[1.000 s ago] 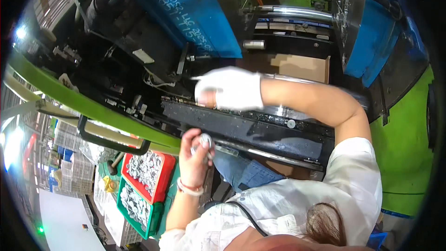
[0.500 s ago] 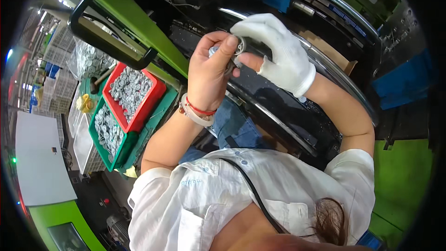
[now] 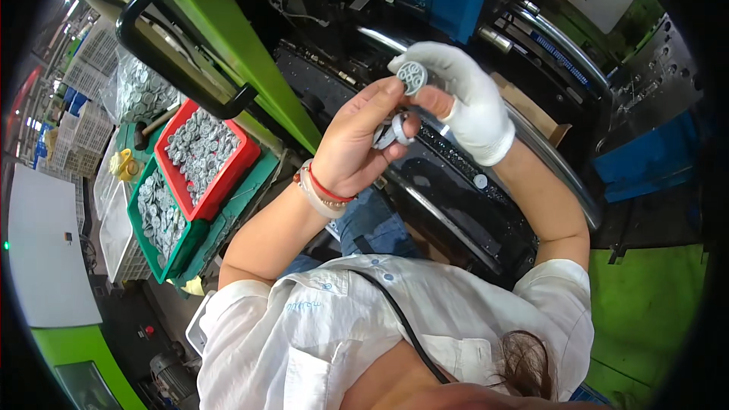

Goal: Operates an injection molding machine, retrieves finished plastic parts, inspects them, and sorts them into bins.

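A small grey round openwork disc (image 3: pixel 412 77) is held up between my two hands, its patterned face showing. My bare left hand (image 3: pixel 353 137) pinches the disc's edge with thumb and forefinger. Lower in the same hand, curled fingers keep more grey ring-shaped parts (image 3: pixel 393 133), partly hidden. My right hand (image 3: pixel 467 102) wears a white glove that leaves the thumb bare. Its thumb lies against the disc's lower edge and its gloved fingers curve round the far side.
To the left, a red tray (image 3: pixel 248 153) and a green tray (image 3: pixel 184 247) hold many grey parts. A hammer (image 3: pixel 142 137) and a clear bag of parts (image 3: pixel 144 95) lie beyond. A black door handle (image 3: pixel 178 68) juts out near my left arm. Metal bars (image 3: pixel 547 148) cross the machine ahead.
The disc has turned so its openwork face shows, and sits higher between my fingers. My left hand has opened out somewhat, revealing the other parts in it. The view has shifted slightly.
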Motion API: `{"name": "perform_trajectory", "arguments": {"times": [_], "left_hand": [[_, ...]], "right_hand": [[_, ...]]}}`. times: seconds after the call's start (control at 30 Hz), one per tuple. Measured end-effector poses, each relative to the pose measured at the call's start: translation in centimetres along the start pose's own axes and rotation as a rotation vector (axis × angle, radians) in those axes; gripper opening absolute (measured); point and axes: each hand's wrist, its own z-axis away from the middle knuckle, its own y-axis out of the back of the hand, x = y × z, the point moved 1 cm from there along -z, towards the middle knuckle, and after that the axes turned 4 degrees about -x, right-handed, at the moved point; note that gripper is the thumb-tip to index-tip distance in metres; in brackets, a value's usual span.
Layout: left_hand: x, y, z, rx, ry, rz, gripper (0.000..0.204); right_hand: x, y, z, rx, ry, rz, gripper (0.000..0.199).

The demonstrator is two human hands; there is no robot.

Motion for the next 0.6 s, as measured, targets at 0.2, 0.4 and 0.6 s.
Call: {"name": "perform_trajectory", "arguments": {"times": [0.2, 0.4, 0.6], "left_hand": [[-0.7, 0.9, 0.8, 0.084, 0.042, -0.134, 0.034], [-1.4, 5.6, 6.0, 0.095, 0.141, -0.294, 0.032], [-0.3, 6.4, 9.1, 0.108, 0.146, -0.418, 0.026]], "right_hand": [[-0.8, 2.6, -1.0, 0.175, 0.231, 0.373, 0.039], [-3.6, 22.7, -6.1, 0.848, 0.392, 0.455, 0.042], [-4.8, 30.0, -9.3, 0.778, 0.367, 0.520, 0.034]]}}
